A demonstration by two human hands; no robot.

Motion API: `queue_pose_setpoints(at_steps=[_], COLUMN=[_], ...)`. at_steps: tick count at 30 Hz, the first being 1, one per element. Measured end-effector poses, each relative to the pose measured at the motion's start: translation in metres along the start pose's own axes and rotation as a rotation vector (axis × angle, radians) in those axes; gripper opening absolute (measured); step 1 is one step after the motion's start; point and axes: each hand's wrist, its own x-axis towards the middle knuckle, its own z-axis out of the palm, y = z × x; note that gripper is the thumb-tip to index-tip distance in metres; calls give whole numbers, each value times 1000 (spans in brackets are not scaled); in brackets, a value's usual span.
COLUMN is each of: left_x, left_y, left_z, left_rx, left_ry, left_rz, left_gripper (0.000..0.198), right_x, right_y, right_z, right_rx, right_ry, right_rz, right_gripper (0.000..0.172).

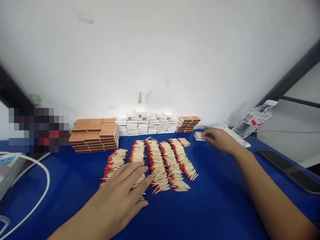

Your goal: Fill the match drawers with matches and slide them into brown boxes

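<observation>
Rows of red-tipped matches (156, 163) lie on the blue tabletop in front of me. My left hand (125, 190) is spread palm down over the left rows, covering part of them. At the right, my right hand (220, 138) has its thumb and fingers closed on a white matchbox tray (199, 135) at table level. Along the wall stand stacked white matchbox trays (147, 125). Orange and brown matchboxes (93, 136) are piled to their left, with a smaller stack of matchboxes (188, 124) to their right.
A clear plastic bottle (253, 120) leans at the right, near a white packet (237, 137). A dark phone (290, 170) lies at the right side. A white cable (47, 183) loops over the left side. The white wall (160, 50) rises behind the stacks.
</observation>
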Motion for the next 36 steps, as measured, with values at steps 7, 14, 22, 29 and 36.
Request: queue_pose_setpoints(at_steps=[7,14,22,29,36], left_x=[-1,3,2,3,1], left_y=[8,9,9,6,7], left_z=[6,4,-1,3,8], left_rx=[-22,25,35,2,-11], left_ry=[90,110,111,111,122], left_rz=[-54,0,22,2,-12], left_gripper=[45,41,39,37,37], right_x=[16,58,67,68,70], right_y=[-35,-70,-50,-49,-50], right_z=[-14,10,22,19,22], right_rx=[-30,-347,-374,-374,-416], right_ry=[343,369,348,391,473], right_rz=[-42,-273,-329,-320,-349], right_gripper=[29,52,37,38,35])
